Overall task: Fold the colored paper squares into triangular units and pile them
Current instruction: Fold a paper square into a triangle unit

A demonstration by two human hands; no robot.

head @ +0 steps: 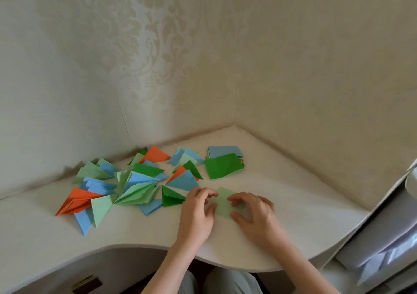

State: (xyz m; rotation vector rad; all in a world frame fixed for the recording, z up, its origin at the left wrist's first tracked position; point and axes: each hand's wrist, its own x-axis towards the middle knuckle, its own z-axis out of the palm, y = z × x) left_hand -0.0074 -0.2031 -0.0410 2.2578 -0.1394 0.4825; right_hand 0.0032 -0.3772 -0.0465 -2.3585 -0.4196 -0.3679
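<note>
A white desk [259, 255] is seen fitted into a room corner; its front edge is curved, dipping inward at the left and bulging forward toward the right. Both walls behind are covered with cream wallpaper [158, 52] bearing a pale damask pattern, and a vertical seam [123, 117] is noted on the left wall above the desk's back edge. Under the front left edge, a small dark object with a yellowish top [86, 283] is visible; its identity cannot be determined. Beyond the right edge, white furniture with slanted panels [383, 237] is seen. Light grey trouser fabric [228, 281] is visible below the front edge.
</note>
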